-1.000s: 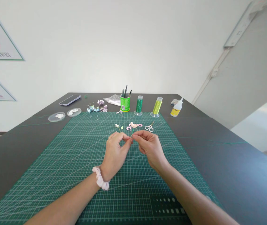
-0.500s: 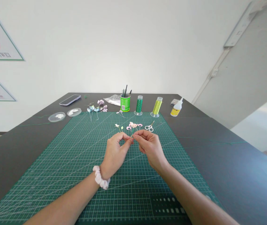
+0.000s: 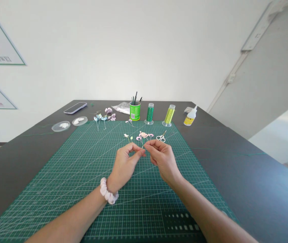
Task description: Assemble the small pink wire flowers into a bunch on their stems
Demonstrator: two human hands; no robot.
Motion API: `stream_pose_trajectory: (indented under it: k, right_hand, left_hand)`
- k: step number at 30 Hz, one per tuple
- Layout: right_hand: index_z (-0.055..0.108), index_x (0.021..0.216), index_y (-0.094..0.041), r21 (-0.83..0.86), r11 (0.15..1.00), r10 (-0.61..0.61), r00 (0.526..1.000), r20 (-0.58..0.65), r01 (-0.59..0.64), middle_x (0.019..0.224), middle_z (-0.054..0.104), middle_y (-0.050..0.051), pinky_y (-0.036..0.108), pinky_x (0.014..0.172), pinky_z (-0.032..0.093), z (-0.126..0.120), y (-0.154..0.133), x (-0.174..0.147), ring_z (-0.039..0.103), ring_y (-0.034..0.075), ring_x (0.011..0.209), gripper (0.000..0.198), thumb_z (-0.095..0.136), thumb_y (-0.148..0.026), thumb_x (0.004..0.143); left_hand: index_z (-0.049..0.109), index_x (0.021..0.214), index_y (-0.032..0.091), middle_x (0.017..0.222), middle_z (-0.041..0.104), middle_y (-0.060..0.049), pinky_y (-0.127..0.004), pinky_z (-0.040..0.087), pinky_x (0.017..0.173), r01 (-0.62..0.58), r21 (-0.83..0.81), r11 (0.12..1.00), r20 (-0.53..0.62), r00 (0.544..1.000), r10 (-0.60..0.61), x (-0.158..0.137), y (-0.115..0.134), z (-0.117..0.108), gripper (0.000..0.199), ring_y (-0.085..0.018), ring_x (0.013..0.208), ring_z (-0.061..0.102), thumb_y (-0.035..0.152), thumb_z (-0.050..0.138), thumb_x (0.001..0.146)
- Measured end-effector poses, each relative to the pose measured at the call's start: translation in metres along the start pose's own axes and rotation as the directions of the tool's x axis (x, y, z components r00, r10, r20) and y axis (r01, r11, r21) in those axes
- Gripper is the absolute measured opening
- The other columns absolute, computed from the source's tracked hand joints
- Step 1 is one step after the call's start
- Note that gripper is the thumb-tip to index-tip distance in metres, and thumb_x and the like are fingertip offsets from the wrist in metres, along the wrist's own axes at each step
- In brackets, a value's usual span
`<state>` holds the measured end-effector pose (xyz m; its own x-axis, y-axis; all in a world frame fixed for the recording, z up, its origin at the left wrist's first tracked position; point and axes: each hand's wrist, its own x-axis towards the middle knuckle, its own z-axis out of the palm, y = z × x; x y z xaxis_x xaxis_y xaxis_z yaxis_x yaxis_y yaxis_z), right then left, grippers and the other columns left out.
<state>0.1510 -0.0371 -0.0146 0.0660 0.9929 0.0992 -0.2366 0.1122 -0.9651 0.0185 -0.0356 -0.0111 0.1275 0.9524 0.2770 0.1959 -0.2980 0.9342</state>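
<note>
My left hand (image 3: 126, 162) is closed in a pinch, thumb and forefinger meeting on a thin flower stem (image 3: 142, 146). Just to its right, my right hand (image 3: 161, 157) pinches at the same stem, its fingertips almost touching the left ones; any thread between them is too fine to make out. Above the fingertips stand small pink handmade flowers (image 3: 143, 135), with green stem showing below the petals. Small scissors (image 3: 161, 137) with white handles lie just beyond my right hand. A white bud on a stem (image 3: 126, 135) rests on the mat beyond my left hand.
A green cutting mat (image 3: 83, 175) covers the dark table. Farther back are a green can of tools (image 3: 135, 111), a green thread spool (image 3: 150, 114), a yellow thread spool (image 3: 169, 115), a glue bottle (image 3: 190, 117), blue flowers (image 3: 100, 117), shallow dishes (image 3: 61, 126) and a phone (image 3: 75, 108).
My left thumb has slid slightly to the right and my right fingertips have risen a little. The pink flowers have turned slightly. Everything else stays in place.
</note>
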Motion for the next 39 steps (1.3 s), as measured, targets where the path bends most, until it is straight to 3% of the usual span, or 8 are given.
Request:
stream_pose_trajectory:
  k: [19,30,39]
  right_hand:
    - [0.064,0.066,-0.017,0.009,1.000,-0.001,1.000,-0.021,0.001,0.050,0.048,-0.006,0.021,0.035,0.016,-0.0005,0.0016,-0.0003,0.026,0.004,0.037,0.024,0.076,-0.038,0.067]
    - [0.063,0.066,-0.016,0.004,1.000,0.008,1.000,-0.011,-0.008,0.046,0.048,-0.007,0.020,0.035,0.017,-0.0002,0.0002,-0.0012,0.028,0.004,0.036,0.021,0.073,-0.035,0.067]
    - [0.064,0.066,-0.016,0.045,0.999,0.013,1.000,-0.027,-0.011,0.047,0.048,-0.007,0.020,0.035,0.018,-0.0005,-0.0001,-0.0018,0.027,0.003,0.035,0.022,0.075,-0.035,0.066]
  left_hand:
    - [0.066,0.064,0.020,0.067,0.068,0.000,-0.030,0.042,0.070,0.065,-0.067,0.996,0.037,0.997,-0.063,-0.0002,-0.0036,0.0010,0.017,-0.016,0.068,0.057,0.028,0.065,0.080]
    - [0.063,0.064,0.018,0.064,0.067,0.001,-0.029,0.045,0.075,0.195,-0.391,0.900,0.134,0.979,-0.154,-0.0001,-0.0028,0.0064,0.014,-0.014,0.069,0.059,0.026,0.069,0.074]
    - [0.062,0.064,0.019,0.064,0.067,0.002,-0.029,0.043,0.078,0.234,-0.426,0.874,0.162,0.970,-0.181,-0.0007,-0.0059,0.0062,0.015,-0.013,0.070,0.058,0.026,0.070,0.075]
